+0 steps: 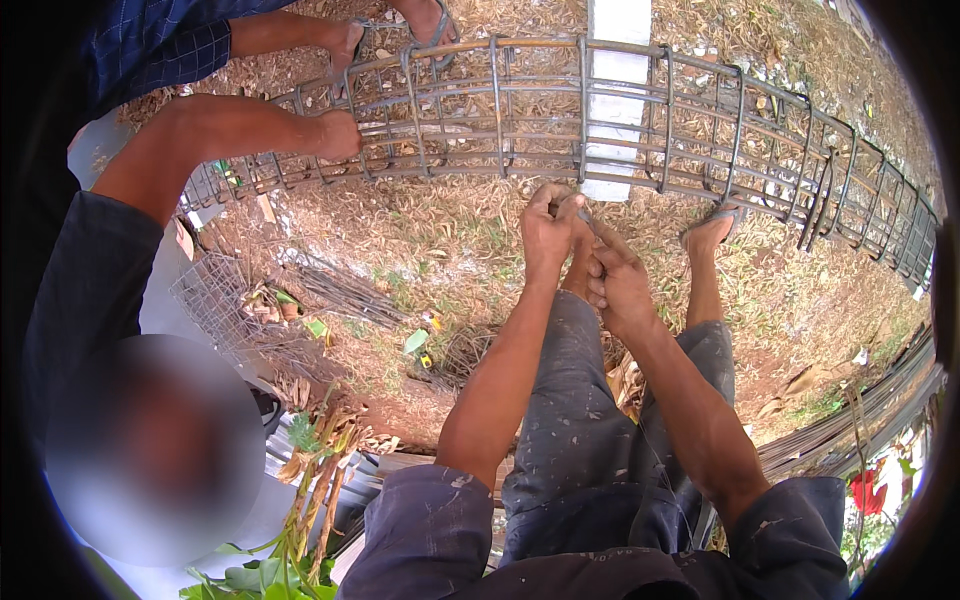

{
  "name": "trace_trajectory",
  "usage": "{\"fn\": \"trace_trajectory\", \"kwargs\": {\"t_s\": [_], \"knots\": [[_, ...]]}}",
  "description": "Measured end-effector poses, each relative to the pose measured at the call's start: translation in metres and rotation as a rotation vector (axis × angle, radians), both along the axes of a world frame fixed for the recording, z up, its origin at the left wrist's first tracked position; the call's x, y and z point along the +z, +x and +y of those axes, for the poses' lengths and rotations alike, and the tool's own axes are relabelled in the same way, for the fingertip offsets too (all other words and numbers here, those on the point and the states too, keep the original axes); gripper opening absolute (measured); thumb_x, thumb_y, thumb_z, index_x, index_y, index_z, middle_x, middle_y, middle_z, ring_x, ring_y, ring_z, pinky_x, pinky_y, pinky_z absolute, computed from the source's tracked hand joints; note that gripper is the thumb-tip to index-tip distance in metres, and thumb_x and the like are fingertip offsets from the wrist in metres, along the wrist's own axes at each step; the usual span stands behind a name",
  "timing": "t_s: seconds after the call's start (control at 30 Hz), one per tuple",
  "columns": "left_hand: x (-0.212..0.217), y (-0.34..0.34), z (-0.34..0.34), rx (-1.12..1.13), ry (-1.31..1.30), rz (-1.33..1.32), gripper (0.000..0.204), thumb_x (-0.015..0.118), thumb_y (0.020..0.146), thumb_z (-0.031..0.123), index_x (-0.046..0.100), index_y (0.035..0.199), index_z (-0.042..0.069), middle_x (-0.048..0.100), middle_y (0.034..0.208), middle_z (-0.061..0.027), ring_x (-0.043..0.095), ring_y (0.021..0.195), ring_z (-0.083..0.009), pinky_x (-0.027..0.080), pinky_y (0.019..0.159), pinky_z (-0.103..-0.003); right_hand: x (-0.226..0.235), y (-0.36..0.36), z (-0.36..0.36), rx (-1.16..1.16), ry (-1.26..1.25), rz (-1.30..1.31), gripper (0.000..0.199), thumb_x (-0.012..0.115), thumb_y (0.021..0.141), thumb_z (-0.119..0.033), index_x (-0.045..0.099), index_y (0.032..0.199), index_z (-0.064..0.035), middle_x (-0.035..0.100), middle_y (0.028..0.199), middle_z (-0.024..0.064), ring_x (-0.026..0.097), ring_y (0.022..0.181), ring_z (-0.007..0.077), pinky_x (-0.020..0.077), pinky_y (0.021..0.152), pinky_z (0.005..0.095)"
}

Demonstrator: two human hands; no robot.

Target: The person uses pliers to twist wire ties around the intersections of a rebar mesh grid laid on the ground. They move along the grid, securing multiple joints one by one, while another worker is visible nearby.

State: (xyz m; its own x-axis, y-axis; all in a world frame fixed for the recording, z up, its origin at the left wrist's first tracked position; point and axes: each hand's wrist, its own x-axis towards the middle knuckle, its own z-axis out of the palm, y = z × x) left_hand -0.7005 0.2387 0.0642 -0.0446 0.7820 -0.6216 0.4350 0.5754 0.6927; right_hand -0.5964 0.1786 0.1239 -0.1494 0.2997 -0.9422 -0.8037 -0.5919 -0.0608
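Two bare hands occupy the centre: one left hand and one right hand. Fingers of both are curled, fingertips close together; whether either grip is closed on an item cannot be told at this size. One steel bar cage extends left to right across the upper view, just beyond the hands; contact with the left fingertips cannot be confirmed. One white board lies beneath the cage. One co-worker's fist is at the cage's left portion. Two sandalled feet rest at its far left side. One heap of thin rods and one wire mesh lie at left.

Surface: ground with dry grass and reddish soil. Surroundings: outdoors, with green leaves at lower left and one red flower at right
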Motion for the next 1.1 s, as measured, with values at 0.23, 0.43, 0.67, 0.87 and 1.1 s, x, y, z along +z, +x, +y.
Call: {"fn": "trace_trajectory", "kwargs": {"t_s": [0.23, 0.43, 0.67, 0.87, 1.1], "knots": [[-0.014, -0.007, -0.013, -0.083, 0.087, 0.067, 0.015, 0.069, 0.078, 0.01, 0.06, 0.081, -0.002, 0.059, 0.078, -0.0145, 0.056, 0.074, -0.0292, 0.045, 0.07, -0.037, -0.001, -0.001, 0.003, -0.007, -0.031, -0.093, 0.038, 0.046, 0.092, -0.011, 0.046, 0.13, -0.0033, 0.039, 0.061, -0.0045, 0.033, 0.046, 0.0049, 0.0274, 0.041, 0.0219], [-0.009, 0.002, 0.002, -0.072, 0.23, 0.136, 0.017, 0.069, 0.079, 0.011, 0.06, 0.08, -0.003, 0.058, 0.077, -0.0147, 0.055, 0.072, -0.031, 0.044, 0.068, -0.04, -0.002, -0.004, 0.022, -0.07, 0.034, -0.15, 0.041, 0.045, 0.092, -0.007, 0.043, 0.132, 0.0046, 0.039, 0.063, -0.0035, 0.035, 0.052, 0.0052, 0.0306, 0.048, 0.0222], [-0.033, -0.003, -0.009, 0.137, 0.164, 0.15, 0.018, 0.069, 0.081, 0.012, 0.057, 0.078, -0.002, 0.052, 0.072, -0.011, 0.048, 0.068, -0.0244, 0.041, 0.066, -0.035, -0.009, -0.02, 0.027, -0.148, 0.053, -0.09, 0.044, 0.047, 0.094, -0.011, 0.042, 0.137, 0.0003, 0.04, 0.062, -0.0052, 0.034, 0.05, 0.0045, 0.0314, 0.045, 0.0213], [-0.03, 0.01, -0.019, 0.247, -0.004, -0.029, 0.02, 0.069, 0.084, 0.014, 0.058, 0.079, -0.001, 0.057, 0.074, -0.0061, 0.047, 0.069, -0.0142, 0.042, 0.066, -0.03, -0.012, -0.004, 0.015, 0.061, 0.048, -0.154, 0.045, 0.048, 0.092, -0.009, 0.042, 0.134, 0.0043, 0.043, 0.061, -0.0038, 0.036, 0.051, 0.0043, 0.0318, 0.047, 0.0213], [-0.04, -0.018, 0.004, 0.292, 0.245, 0.117, 0.017, 0.061, 0.089, 0.017, 0.062, 0.089, 0.0, 0.059, 0.075, -0.0041, 0.049, 0.062, -0.0103, 0.04, 0.054, -0.028, -0.063, -0.007, 0.031, 0.518, 0.272, -0.856, 0.037, 0.054, 0.088, -0.017, 0.058, 0.121, -0.0004, 0.068, 0.085, 0.0227, 0.067, 0.072, 0.0329, 0.052, 0.068, 0.0404]]}}
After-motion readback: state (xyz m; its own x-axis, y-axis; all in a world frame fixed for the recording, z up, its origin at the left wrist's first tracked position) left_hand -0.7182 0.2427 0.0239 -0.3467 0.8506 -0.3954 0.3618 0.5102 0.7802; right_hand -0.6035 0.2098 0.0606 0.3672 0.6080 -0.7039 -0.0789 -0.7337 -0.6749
